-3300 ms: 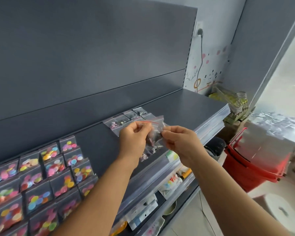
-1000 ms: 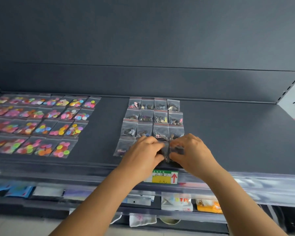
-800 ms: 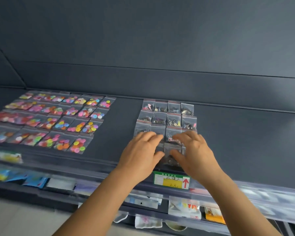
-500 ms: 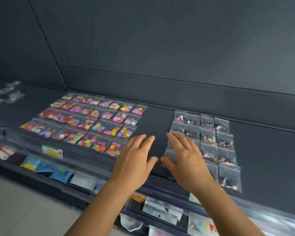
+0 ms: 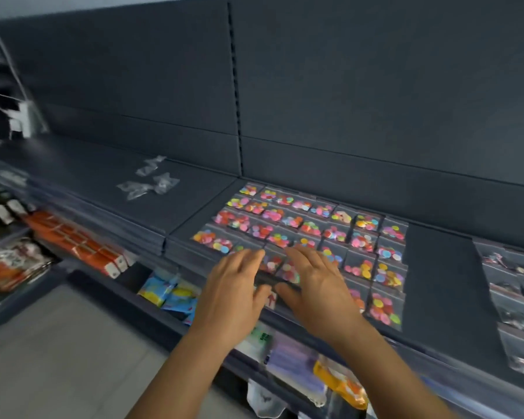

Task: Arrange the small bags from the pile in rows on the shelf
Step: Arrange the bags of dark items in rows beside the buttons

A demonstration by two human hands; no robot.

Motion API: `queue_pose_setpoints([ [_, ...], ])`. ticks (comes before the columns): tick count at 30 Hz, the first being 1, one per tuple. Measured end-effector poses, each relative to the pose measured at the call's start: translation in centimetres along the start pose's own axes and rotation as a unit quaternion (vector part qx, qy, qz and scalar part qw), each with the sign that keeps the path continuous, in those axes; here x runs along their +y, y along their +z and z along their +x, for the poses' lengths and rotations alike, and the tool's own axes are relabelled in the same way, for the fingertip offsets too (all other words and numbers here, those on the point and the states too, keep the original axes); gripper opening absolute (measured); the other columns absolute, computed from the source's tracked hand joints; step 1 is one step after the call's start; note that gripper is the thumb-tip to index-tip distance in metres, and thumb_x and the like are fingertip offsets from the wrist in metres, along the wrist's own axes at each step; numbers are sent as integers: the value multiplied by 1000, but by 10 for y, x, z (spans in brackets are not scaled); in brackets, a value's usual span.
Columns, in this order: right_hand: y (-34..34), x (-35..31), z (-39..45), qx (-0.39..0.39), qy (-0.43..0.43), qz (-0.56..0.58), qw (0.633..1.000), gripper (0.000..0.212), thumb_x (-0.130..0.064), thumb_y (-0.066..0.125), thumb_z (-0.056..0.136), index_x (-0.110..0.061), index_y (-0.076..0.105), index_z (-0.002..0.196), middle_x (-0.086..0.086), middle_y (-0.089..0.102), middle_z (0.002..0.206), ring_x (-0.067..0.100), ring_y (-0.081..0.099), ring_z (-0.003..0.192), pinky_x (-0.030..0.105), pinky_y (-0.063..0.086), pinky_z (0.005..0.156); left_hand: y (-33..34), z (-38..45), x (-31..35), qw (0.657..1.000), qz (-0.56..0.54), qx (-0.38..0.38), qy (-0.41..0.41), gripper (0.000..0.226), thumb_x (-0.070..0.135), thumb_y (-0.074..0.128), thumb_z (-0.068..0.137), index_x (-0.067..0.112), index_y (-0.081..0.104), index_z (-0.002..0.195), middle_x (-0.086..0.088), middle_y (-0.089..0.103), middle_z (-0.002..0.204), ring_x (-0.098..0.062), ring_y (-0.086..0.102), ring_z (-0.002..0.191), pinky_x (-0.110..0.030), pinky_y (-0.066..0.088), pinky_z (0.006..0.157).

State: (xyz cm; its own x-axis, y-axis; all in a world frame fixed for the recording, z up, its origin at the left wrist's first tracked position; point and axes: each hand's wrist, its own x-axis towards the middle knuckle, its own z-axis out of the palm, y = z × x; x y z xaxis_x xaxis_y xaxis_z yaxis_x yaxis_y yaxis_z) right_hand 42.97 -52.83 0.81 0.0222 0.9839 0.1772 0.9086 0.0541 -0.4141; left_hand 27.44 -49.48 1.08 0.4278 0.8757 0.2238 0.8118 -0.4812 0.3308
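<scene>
Both my hands hover with straight fingers over the front edge of the dark shelf [image 5: 436,267], holding nothing. My left hand [image 5: 236,294] and my right hand [image 5: 315,291] sit side by side in front of the rows of small clear bags filled with coloured discs [image 5: 363,240]. A second block of small bags with dark contents [image 5: 515,282] lies in rows at the far right. A small loose pile of clear bags [image 5: 152,182] lies on the shelf to the left, well beyond my left hand.
Below the shelf edge hang packaged goods: blue and yellow packets [image 5: 170,291], orange boxes [image 5: 82,243] and an orange packet [image 5: 342,385]. The dark back panel [image 5: 345,101] rises behind the shelf. Grey floor [image 5: 43,358] lies at lower left.
My hands left the dark-content bags and moved left with my view; they now hover in front of the coloured-disc bags. The loose pile has come into view at left.
</scene>
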Motion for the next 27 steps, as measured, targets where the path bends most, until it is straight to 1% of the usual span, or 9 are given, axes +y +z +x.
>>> queue_pose_setpoints([
  [3, 20, -39, 28, -8, -10, 8, 1000, 66, -43, 48, 93, -23, 19, 148, -4, 21, 155, 17, 15, 144, 31, 11, 117, -19, 2, -50, 1000, 8, 0, -20, 62, 41, 44, 96, 28, 16, 150, 7, 22, 154, -13, 18, 140, -29, 23, 114],
  [8, 47, -92, 73, -20, -42, 14, 999, 63, -41, 51, 93, -22, 24, 147, -3, 26, 153, 16, 20, 142, 28, 13, 115, -43, 6, -116, 999, 4, 24, -47, 60, 38, 47, 96, 26, 21, 149, 5, 29, 150, -13, 23, 138, -26, 23, 113],
  [13, 76, -130, 125, -36, -74, 9, 997, 63, -43, 52, 91, -20, 28, 146, -2, 31, 151, 17, 26, 139, 32, 20, 116, -57, 21, -179, 996, -2, 42, -84, 60, 38, 47, 96, 24, 23, 149, 5, 31, 150, -13, 24, 138, -28, 24, 113],
  [16, 93, -152, 161, -40, -86, 17, 995, 62, -43, 51, 92, -21, 30, 145, -3, 32, 150, 16, 26, 139, 32, 22, 115, -65, 33, -217, 993, -8, 52, -106, 59, 36, 48, 96, 24, 24, 149, 5, 31, 150, -13, 24, 138, -27, 25, 113],
  [22, 131, -185, 248, -42, -99, 28, 994, 60, -42, 52, 92, -20, 33, 144, -2, 34, 150, 15, 27, 139, 30, 20, 115, -70, 80, -292, 991, -4, 62, -116, 58, 34, 48, 97, 23, 24, 148, 5, 33, 148, -11, 25, 137, -23, 23, 111],
  [27, 154, -195, 319, -45, -88, 33, 995, 58, -41, 52, 92, -19, 35, 143, -2, 35, 149, 16, 27, 139, 31, 21, 115, -72, 141, -345, 992, -14, 53, -114, 55, 33, 47, 97, 21, 27, 147, 3, 37, 146, -13, 30, 135, -25, 27, 110],
])
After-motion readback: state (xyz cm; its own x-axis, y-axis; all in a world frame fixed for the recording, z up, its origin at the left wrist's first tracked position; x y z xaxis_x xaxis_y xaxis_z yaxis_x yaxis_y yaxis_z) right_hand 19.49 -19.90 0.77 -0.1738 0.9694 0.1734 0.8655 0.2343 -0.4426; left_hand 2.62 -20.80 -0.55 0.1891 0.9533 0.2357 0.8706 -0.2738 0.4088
